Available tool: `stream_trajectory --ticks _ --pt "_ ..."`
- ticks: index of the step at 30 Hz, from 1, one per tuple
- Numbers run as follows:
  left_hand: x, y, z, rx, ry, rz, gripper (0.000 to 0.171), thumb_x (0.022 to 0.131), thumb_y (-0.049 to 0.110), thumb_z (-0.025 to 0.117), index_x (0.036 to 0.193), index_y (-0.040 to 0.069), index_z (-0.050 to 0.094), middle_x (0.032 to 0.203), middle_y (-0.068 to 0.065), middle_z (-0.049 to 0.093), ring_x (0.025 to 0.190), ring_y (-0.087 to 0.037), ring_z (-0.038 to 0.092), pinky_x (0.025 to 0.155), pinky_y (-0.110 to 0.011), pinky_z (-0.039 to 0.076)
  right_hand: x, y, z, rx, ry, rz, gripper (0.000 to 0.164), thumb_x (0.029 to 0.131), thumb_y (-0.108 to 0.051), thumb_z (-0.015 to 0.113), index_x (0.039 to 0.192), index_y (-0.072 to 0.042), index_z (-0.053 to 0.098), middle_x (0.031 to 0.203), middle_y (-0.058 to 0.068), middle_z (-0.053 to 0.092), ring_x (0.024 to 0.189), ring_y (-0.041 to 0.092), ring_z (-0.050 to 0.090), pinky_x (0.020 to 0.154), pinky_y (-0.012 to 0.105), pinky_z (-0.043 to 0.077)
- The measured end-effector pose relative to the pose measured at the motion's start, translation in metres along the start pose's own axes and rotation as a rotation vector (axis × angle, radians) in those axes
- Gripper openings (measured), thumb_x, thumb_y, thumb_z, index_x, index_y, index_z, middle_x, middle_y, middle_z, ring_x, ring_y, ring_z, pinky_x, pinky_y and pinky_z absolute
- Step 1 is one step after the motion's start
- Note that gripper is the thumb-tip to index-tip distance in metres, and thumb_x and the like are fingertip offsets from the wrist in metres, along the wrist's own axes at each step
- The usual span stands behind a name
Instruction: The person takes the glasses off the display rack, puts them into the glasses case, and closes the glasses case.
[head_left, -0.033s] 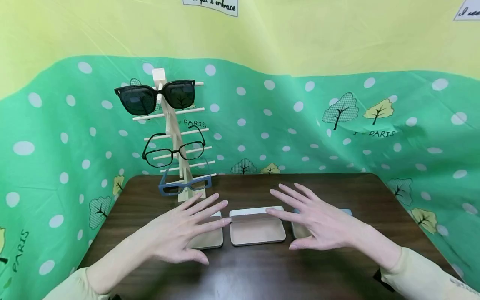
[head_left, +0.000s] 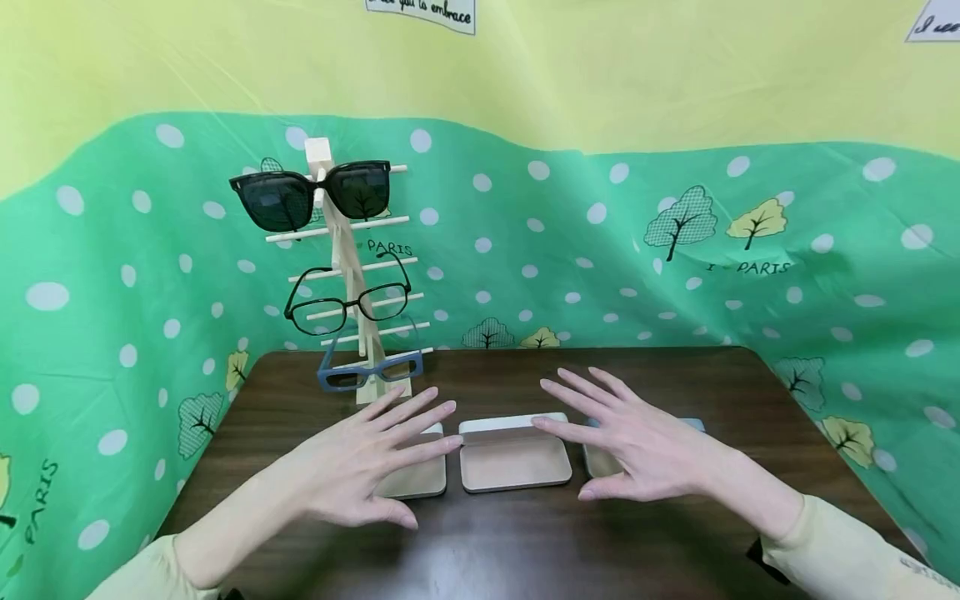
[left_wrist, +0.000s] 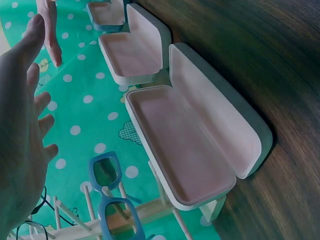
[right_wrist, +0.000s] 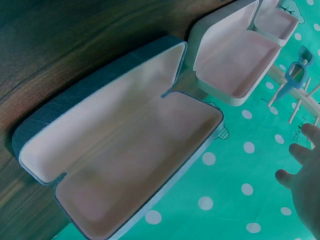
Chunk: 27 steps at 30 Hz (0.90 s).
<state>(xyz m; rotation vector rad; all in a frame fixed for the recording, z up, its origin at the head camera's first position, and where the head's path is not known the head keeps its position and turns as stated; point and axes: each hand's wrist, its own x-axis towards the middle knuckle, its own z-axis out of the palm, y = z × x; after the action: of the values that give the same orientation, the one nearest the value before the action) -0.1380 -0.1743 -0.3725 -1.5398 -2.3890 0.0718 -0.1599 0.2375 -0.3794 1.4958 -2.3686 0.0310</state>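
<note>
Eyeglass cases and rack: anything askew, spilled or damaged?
Nothing stands out. The left case, middle case and right case sit open, with no visible spill or damage. The sunglasses slant on the rack, but its rods slant likewise, probably camera angle.

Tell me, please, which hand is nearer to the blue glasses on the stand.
Left: in the head view, the left hand appears just below the blue glasses. The right hand is farther away, off to their right.
</note>
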Motion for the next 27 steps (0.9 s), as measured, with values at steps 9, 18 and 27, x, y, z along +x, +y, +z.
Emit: stream_trajectory --ticks 9,18,27 --pt "-0.003 0.002 0.0 0.007 0.033 -0.002 0.088 0.094 0.078 0.046 0.164 0.028 0.028 0.174 -0.005 0.017 0.16 -0.032 0.023 0.126 -0.048 0.017 0.0 -0.006 0.001 0.003 0.003 0.009 0.087 0.088 -0.074 0.06 0.16 -0.031 0.037 0.172 0.009 0.023 0.159 0.034 0.025 0.129 0.047 0.005" --pt "-0.003 -0.003 -0.007 -0.004 0.067 -0.026 0.094 0.089 0.073 0.058 0.165 0.029 0.024 0.173 -0.006 0.02 0.16 -0.032 0.023 0.127 -0.048 0.017 0.004 -0.004 -0.005 0.002 0.014 0.035 0.086 0.09 -0.077 0.054 0.161 -0.031 0.036 0.172 0.008 0.024 0.159 0.033 0.025 0.128 0.048 0.008" --pt "-0.003 -0.014 -0.023 -0.039 0.087 -0.071 0.087 0.096 0.075 0.045 0.165 0.026 0.025 0.174 -0.003 0.017 0.162 -0.028 0.018 0.132 -0.038 0.004 0.014 0.002 -0.017 0.032 0.016 0.082 0.088 0.088 -0.074 0.06 0.161 -0.032 0.034 0.172 0.004 0.023 0.16 0.031 0.022 0.131 0.042 -0.001"
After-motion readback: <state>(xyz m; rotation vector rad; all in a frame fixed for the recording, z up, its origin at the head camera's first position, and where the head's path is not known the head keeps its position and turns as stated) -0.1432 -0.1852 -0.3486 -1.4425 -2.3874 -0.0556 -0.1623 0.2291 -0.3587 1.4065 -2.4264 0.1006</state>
